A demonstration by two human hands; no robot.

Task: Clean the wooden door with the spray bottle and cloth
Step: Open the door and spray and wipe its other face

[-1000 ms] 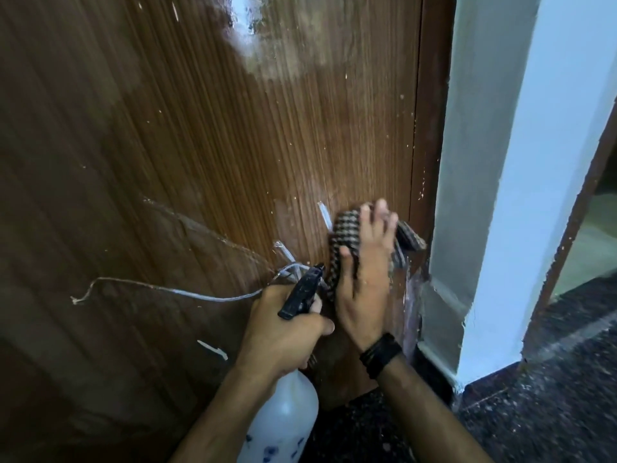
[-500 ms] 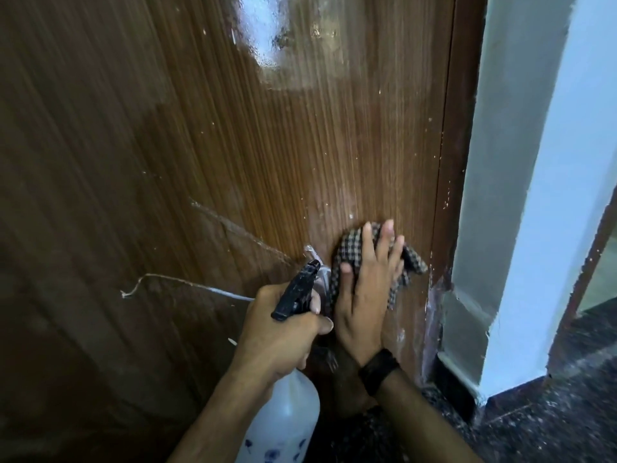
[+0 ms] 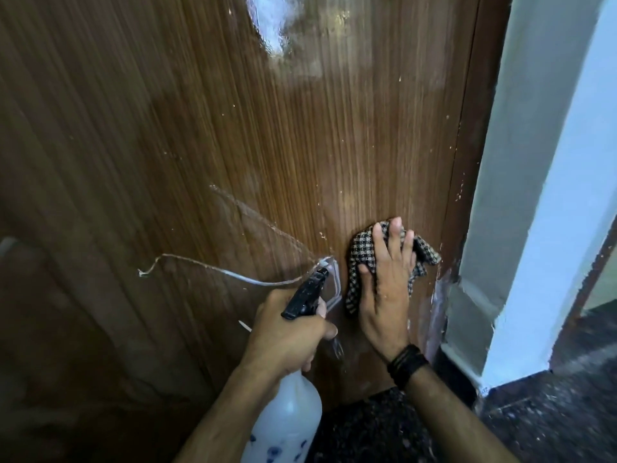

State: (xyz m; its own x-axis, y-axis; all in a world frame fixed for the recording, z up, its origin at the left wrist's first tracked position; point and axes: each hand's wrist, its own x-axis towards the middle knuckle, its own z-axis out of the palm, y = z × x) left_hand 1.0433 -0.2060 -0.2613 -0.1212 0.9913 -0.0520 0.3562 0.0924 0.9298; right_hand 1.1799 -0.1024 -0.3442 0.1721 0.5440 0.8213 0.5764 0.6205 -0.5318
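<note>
Left hand [image 3: 287, 332] grips bottle [image 3: 287, 419] neck, fingers curled round it, black nozzle [image 3: 305, 294] above knuckles, aimed at door. Right hand [image 3: 387, 295] flat, fingers straight, spread, pressing cloth [image 3: 359, 259] against door [image 3: 233, 128] low by right edge. Cloth bunches past fingertips. Wristband [image 3: 407, 365] on right wrist. Pale streaks left of nozzle, possibly peeling film. White wall [image 3: 534, 195] beyond.

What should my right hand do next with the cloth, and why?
Probably slide the cloth left: the right hand presses it flat low near the door's right edge, and white streaks lie just left, by the spray bottle.
</note>
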